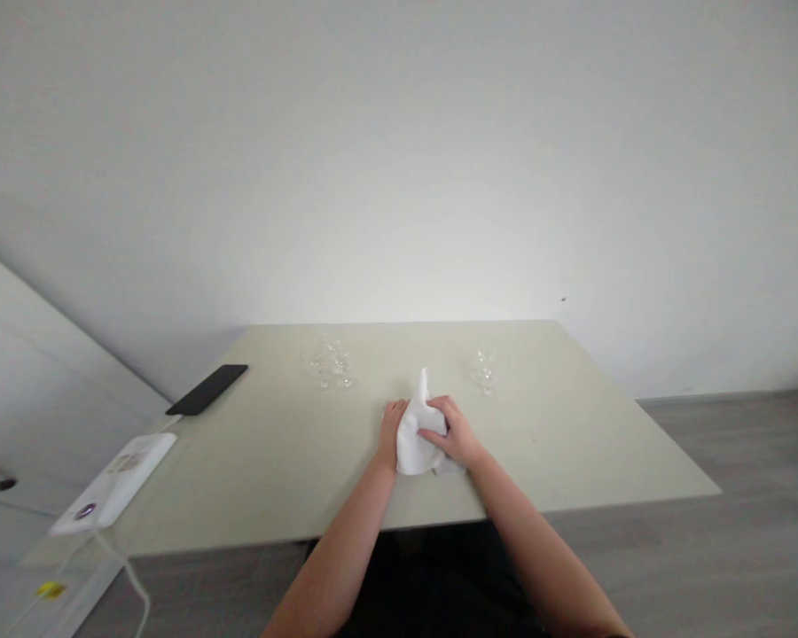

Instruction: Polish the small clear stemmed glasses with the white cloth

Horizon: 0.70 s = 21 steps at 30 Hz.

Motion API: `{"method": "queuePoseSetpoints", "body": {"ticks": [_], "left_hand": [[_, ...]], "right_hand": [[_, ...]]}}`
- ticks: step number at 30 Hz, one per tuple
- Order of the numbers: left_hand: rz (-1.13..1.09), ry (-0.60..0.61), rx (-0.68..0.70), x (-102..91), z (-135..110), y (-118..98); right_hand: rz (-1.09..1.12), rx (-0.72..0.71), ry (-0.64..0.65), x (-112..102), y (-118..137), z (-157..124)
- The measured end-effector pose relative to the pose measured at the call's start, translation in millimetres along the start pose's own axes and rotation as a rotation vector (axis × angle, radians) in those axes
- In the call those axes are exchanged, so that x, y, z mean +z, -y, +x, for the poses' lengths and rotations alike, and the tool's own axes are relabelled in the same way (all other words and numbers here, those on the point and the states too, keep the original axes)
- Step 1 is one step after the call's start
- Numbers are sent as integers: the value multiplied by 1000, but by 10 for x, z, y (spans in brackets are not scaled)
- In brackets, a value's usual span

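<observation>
A white cloth (413, 447) is bunched between my two hands above the near middle of the table, with one corner pointing up. My left hand (390, 430) is curled against the cloth's left side, its fingers partly covered by the fabric. On the other side, my right hand (462, 436) grips the cloth, thumb in front and fingers over the top. Whether something is wrapped inside the cloth is hidden. Beyond my hands stand a group of clear glasses (331, 363) to the left and clear glassware (484, 370) to the right, both faint against the tabletop.
The pale table (266, 478) reaches back to a white wall (399, 177). On its left side lie a dark flat tablet-like object (207, 390) and a white box-shaped device (116, 483) with a white cable (136, 580). A white cabinet (33, 372) stands at far left.
</observation>
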State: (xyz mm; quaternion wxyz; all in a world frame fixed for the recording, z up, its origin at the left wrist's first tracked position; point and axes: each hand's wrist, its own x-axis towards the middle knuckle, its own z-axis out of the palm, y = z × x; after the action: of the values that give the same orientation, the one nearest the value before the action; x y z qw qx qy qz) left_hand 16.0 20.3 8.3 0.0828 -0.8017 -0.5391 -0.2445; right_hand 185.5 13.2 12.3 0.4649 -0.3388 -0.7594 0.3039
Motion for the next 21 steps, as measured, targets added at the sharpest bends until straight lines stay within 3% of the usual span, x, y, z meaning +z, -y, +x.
{"method": "queuePoseSetpoints", "body": {"ticks": [3,7,9,16,21], "left_hand": [[28,-47,-42,-23,9,-17],[80,-110,-5,-11,35,-121],[83,-86,7,17,34,-135],[-89,28,-84,97,-39,44],[-92,10,-101,143,20,62]], "right_hand": [[-13,-22,-44,50,-15,21],[167,311,-192,104,-133,73],[230,367,-194,99,-175,79],[-43,39,-3,8,-53,17],[-84,-105,16,23,16,30]]}}
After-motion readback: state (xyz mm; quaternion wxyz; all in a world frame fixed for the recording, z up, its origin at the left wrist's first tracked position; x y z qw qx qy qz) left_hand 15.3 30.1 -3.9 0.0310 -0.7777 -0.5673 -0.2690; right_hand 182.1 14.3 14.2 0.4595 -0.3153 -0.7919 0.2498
